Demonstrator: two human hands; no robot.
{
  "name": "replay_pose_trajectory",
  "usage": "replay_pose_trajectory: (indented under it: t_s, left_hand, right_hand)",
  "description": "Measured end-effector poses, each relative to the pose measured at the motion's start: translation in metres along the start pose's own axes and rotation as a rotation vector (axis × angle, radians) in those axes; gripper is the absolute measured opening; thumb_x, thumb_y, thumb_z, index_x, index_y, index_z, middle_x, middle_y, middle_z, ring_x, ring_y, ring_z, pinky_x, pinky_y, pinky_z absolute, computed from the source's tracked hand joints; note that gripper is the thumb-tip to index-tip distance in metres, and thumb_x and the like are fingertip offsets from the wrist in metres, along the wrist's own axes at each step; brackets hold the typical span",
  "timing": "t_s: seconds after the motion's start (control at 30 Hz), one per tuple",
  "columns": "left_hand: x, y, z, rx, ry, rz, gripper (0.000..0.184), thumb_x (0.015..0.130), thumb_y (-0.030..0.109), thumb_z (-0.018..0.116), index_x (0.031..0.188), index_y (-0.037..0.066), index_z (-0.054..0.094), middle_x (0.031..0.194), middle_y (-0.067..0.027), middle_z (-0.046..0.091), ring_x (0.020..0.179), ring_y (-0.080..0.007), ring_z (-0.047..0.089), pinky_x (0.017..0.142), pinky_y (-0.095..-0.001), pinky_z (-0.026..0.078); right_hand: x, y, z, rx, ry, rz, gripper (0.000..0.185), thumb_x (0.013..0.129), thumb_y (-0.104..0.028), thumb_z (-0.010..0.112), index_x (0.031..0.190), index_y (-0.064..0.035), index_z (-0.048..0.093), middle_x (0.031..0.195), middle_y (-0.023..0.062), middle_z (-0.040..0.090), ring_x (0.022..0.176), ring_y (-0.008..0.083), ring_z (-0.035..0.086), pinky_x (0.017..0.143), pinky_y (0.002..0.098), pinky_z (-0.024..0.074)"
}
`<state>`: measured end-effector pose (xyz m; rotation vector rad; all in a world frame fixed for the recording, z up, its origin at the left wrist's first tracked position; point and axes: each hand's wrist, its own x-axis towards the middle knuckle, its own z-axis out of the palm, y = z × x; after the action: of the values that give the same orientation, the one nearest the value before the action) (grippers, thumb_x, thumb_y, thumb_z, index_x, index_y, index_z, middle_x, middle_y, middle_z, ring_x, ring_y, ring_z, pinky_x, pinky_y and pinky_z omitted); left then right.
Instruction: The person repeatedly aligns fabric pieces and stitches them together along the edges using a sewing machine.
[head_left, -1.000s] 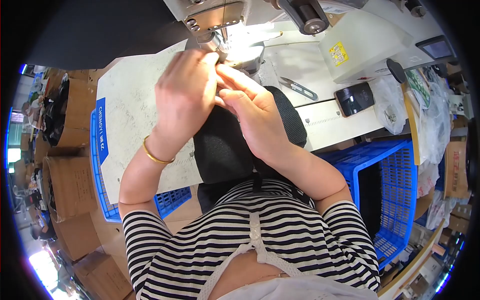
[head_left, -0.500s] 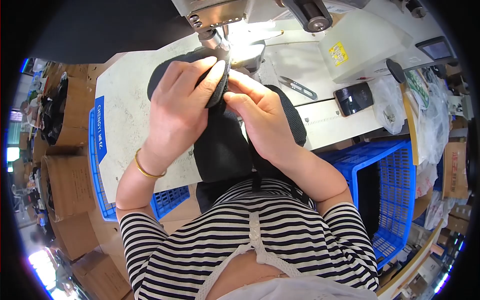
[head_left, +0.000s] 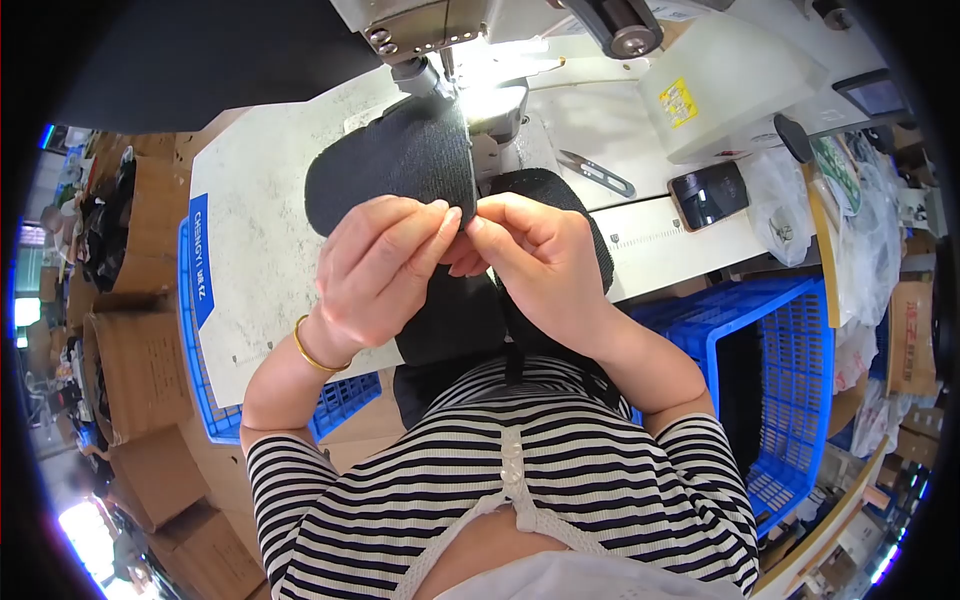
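A dark, padded-looking fabric piece (head_left: 395, 155) with rounded ends lies on the white sewing machine bed, its far edge under the lit presser foot of the sewing machine (head_left: 425, 75). My left hand (head_left: 380, 265) pinches the piece's near right corner between thumb and fingers. Close beside it, my right hand (head_left: 545, 265) grips the same corner edge with thumb and forefinger, its other fingers curled beneath. More dark fabric (head_left: 455, 320) hangs below my hands over the front edge of the bed. Another dark piece (head_left: 545, 190) shows behind my right hand.
Thread snips (head_left: 597, 173) and a black phone (head_left: 708, 195) lie right of the machine head. Blue plastic crates (head_left: 765, 400) stand to the right and at the left under the table (head_left: 240, 250). Cardboard boxes (head_left: 135, 370) are stacked at the far left.
Both hands have come down the fabric toward me, from near the presser foot to its near corner. The piece now lies flatter, with more of its upper face showing.
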<state>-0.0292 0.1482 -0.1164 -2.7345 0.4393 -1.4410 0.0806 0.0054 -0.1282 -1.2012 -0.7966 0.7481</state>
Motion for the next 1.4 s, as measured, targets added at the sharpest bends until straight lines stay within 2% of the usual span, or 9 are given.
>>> replay_pose_trajectory:
  t_s: [0.07,0.17,0.27,0.37,0.43,0.73,0.9,1.2,1.4]
  left_hand:
    - [-0.001,0.000,0.000,0.022,-0.007,0.039,0.034,0.055,0.000,0.071,0.088,-0.008,0.071,0.090,-0.0130,0.066,0.079,-0.0249,0.065,0.066,-0.0336,0.058]
    - [0.001,0.001,-0.001,0.013,-0.027,0.063,0.027,0.064,-0.008,0.072,0.091,-0.007,0.072,0.090,-0.0135,0.067,0.078,-0.0263,0.065,0.065,-0.0331,0.058]
    - [-0.003,0.001,0.002,0.043,-0.067,0.114,0.028,0.066,-0.008,0.072,0.094,-0.007,0.071,0.094,-0.0148,0.066,0.083,-0.0270,0.065,0.068,-0.0347,0.057]
    - [0.001,0.003,0.003,0.004,-0.072,0.017,0.034,0.061,0.000,0.073,0.095,-0.006,0.070,0.097,-0.0149,0.066,0.088,-0.0262,0.064,0.071,-0.0338,0.057]
    - [0.001,0.003,0.005,0.066,-0.030,-0.067,0.035,0.063,-0.001,0.072,0.098,-0.005,0.070,0.099,-0.0126,0.066,0.090,-0.0263,0.064,0.073,-0.0342,0.056]
    - [0.007,-0.020,0.022,0.208,0.066,-0.024,0.028,0.063,0.002,0.075,0.090,-0.004,0.071,0.093,-0.0108,0.068,0.086,-0.0248,0.066,0.069,-0.0323,0.056]
    - [0.012,-0.032,0.026,0.206,0.084,0.027,0.028,0.063,0.008,0.077,0.087,-0.004,0.070,0.092,-0.0110,0.068,0.086,-0.0247,0.067,0.069,-0.0321,0.056]
    - [0.013,-0.052,0.036,0.285,0.117,0.067,0.028,0.061,0.000,0.069,0.089,-0.005,0.069,0.093,-0.0102,0.067,0.086,-0.0240,0.066,0.069,-0.0325,0.056]
    - [0.017,-0.053,0.038,0.283,0.095,0.036,0.029,0.062,0.001,0.068,0.091,-0.004,0.069,0.090,-0.0082,0.064,0.083,-0.0239,0.064,0.067,-0.0325,0.054]
  right_hand:
    - [0.001,0.000,0.000,-0.032,0.009,-0.026,0.017,0.093,-0.009,0.058,0.089,0.0047,0.067,0.076,0.0085,0.071,0.069,0.0100,0.067,0.063,0.0232,0.0543]
    - [0.002,0.000,-0.001,-0.034,0.035,0.000,0.017,0.091,-0.010,0.060,0.086,0.0044,0.067,0.073,0.0082,0.070,0.067,0.0088,0.067,0.061,0.0217,0.0526]
    - [0.004,0.002,-0.001,-0.022,0.074,0.037,0.015,0.089,-0.009,0.061,0.082,0.0040,0.067,0.071,0.0067,0.069,0.065,0.0063,0.064,0.059,0.0199,0.0502]
    - [0.006,0.004,-0.003,0.056,0.090,0.020,0.015,0.088,-0.008,0.060,0.082,0.0035,0.067,0.069,0.0052,0.068,0.062,0.0052,0.061,0.057,0.0196,0.0489]
    - [0.010,-0.003,-0.002,0.078,0.103,0.035,0.015,0.088,-0.007,0.059,0.081,0.0032,0.067,0.068,0.0046,0.068,0.061,0.0048,0.060,0.056,0.0195,0.0483]
    - [0.038,-0.001,-0.005,0.101,0.076,-0.053,0.018,0.088,-0.007,0.057,0.079,0.0031,0.068,0.069,0.0056,0.069,0.058,0.0058,0.060,0.055,0.0204,0.0491]
    - [0.050,0.002,-0.006,0.138,0.073,-0.082,0.018,0.090,-0.007,0.058,0.081,0.0031,0.069,0.070,0.0060,0.069,0.057,0.0064,0.060,0.055,0.0209,0.0501]
    - [0.042,0.003,-0.008,0.094,0.056,-0.064,0.019,0.093,-0.011,0.057,0.089,0.0032,0.069,0.076,0.0090,0.072,0.059,0.0065,0.060,0.056,0.0209,0.0507]
    - [0.034,0.000,-0.011,0.025,-0.005,-0.036,0.021,0.097,-0.011,0.053,0.096,0.0038,0.068,0.082,0.0128,0.072,0.063,0.0094,0.062,0.060,0.0215,0.0499]
